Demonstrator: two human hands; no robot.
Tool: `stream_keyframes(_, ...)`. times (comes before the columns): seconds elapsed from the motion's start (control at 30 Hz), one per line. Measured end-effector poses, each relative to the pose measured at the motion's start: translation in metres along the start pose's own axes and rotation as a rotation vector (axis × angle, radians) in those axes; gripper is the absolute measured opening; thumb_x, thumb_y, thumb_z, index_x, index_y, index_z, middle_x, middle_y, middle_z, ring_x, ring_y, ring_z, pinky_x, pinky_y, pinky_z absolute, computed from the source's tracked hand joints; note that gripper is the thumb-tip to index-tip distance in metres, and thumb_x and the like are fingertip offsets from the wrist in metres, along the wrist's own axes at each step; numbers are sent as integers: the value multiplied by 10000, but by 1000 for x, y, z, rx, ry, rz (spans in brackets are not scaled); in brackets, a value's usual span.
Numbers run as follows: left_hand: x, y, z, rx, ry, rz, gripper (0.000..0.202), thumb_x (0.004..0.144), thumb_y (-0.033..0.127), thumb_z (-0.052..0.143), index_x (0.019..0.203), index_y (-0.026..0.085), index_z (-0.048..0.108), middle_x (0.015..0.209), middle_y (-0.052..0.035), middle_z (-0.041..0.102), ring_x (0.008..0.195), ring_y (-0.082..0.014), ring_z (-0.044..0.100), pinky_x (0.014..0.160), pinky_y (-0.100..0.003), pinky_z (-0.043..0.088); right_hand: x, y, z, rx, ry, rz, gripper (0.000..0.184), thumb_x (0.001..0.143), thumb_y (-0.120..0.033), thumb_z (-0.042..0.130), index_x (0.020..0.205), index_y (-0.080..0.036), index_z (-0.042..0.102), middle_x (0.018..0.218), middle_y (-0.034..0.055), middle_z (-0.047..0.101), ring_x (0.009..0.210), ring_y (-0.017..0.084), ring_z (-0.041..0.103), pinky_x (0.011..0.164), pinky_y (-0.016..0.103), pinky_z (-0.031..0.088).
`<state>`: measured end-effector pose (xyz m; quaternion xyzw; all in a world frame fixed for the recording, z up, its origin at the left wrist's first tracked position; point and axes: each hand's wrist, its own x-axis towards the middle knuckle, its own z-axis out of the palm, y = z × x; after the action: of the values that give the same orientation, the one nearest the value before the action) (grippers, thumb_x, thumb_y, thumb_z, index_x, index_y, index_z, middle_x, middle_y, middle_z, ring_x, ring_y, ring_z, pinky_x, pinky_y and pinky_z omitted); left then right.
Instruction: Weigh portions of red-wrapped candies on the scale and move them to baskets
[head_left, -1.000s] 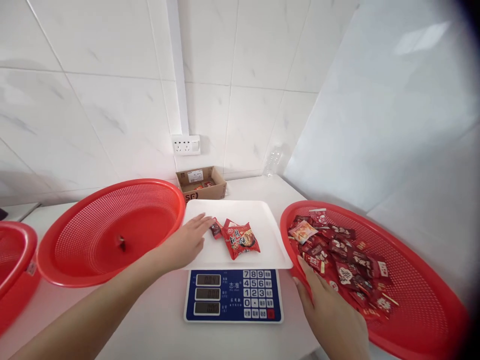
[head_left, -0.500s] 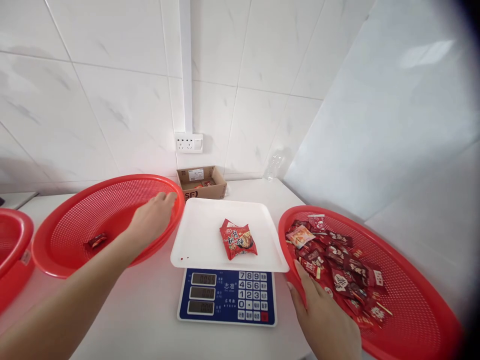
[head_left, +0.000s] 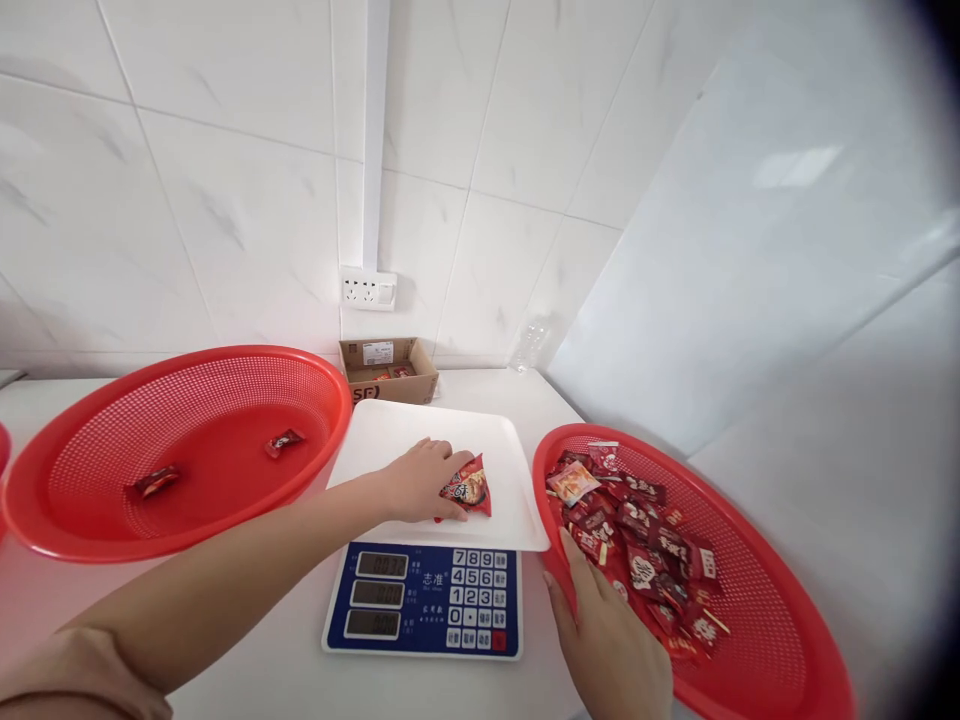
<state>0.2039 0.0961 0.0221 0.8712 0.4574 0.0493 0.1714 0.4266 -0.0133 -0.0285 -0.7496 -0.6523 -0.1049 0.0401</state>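
Note:
My left hand [head_left: 424,482] reaches over the white weighing pan [head_left: 435,425] of a digital scale. Its fingers and thumb close around the left part of a red snack packet [head_left: 475,486] lying there, so that part is hidden. At the right, my right hand [head_left: 611,635] grips the near-left rim of a red plastic basket [head_left: 787,610], thumb outside and fingers over the edge. Inside that basket lies a pile of small dark-red snack packets [head_left: 652,550]. The scale's blue panel [head_left: 424,600] faces me below the pan.
Left of the scale, another red basket [head_left: 45,500] holds two small packets [head_left: 283,443], set apart. Behind the pan stands an open cardboard box [head_left: 397,385] with packets in it. A clear plastic bottle [head_left: 531,345] is by the wall, below a power socket [head_left: 369,290].
My left hand has moved right, from the left basket to the packet on the pan. A second packet now shows in the left basket. My right hand stays on the rim.

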Motion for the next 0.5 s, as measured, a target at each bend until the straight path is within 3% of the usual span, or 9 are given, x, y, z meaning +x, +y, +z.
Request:
stream_keyframes(0.07, 5, 1, 3, -16, 30, -4, 698, 734, 422, 646, 1349, 178, 422, 1203, -148, 579, 1128, -315, 524, 915, -418, 440, 0, 0, 1, -1, 1, -4, 497, 950, -325, 205, 1305, -207, 532, 1121, 92, 683, 862, 231, 691, 621, 329, 569)
stream_keyframes(0.2, -3, -5, -2, -33, 137, -31, 550, 761, 274, 603, 1293, 219, 473, 1107, -107, 604, 1036, -278, 559, 841, -379, 478, -1, 1, 2, 3, -3, -5, 511, 952, -343, 182, 1298, -216, 536, 1142, 78, 676, 865, 234, 693, 616, 333, 570)
stream_keyframes(0.37, -42, -27, -36, -37, 390, -202, 520, 853, 369, 480, 1342, 214, 393, 1231, -114, 534, 1136, -279, 504, 897, -395, 458, -1, 2, 1, 3, -6, 6, 507, 955, -351, 188, 1301, -218, 533, 1121, 94, 681, 877, 235, 692, 630, 332, 565)
stream_keyframes(0.5, -84, -56, -58, 48, 575, -439, 530, 878, 445, 390, 1348, 199, 386, 1182, -108, 564, 1086, -314, 536, 822, -437, 488, 2, 5, 5, 53, -43, -5, 507, 949, -371, 207, 1308, -210, 527, 1187, 88, 652, 941, 253, 673, 642, 351, 568)
